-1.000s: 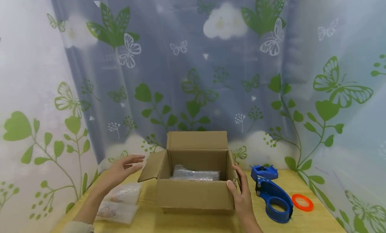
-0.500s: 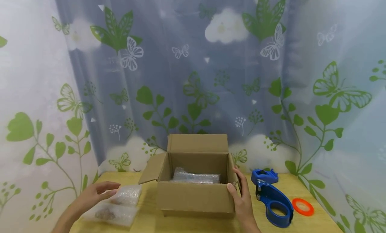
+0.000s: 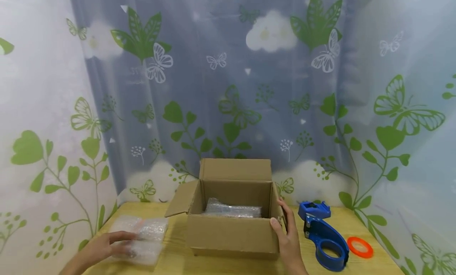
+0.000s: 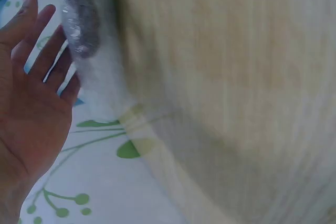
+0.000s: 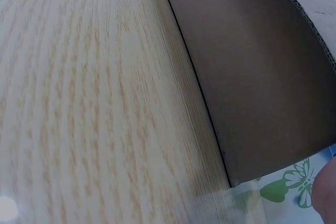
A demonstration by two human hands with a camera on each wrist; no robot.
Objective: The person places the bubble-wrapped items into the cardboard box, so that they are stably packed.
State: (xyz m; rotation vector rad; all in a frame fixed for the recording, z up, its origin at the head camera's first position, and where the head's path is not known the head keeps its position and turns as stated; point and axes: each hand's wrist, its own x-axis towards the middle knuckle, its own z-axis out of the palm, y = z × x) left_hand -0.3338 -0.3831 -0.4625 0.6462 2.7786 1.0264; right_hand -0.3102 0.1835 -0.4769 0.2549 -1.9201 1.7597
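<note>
An open cardboard box (image 3: 233,236) stands at the middle of the table, its back and left flaps folded outward. Inside lies a clear bubble-wrapped bundle (image 3: 233,211). My right hand (image 3: 290,241) grips the box's right side, thumb at the front corner and fingers along the outer wall. To the left, two bubble-wrapped packets lie one behind the other: a rear packet (image 3: 154,227) and a front packet (image 3: 147,254). My left hand (image 3: 97,248) reaches over their left end. In the left wrist view its fingers are extended beside a packet (image 4: 97,85) with something dark brownish inside.
Right of the box are a blue tape dispenser (image 3: 329,243), a smaller blue dispenser (image 3: 315,209) behind it, and an orange ring-shaped roll (image 3: 360,247). A patterned curtain (image 3: 231,69) rises behind the wooden table (image 3: 174,263).
My left hand has moved away from the box's left flap, down and left to the bubble-wrapped packets. The right hand keeps its grip on the box.
</note>
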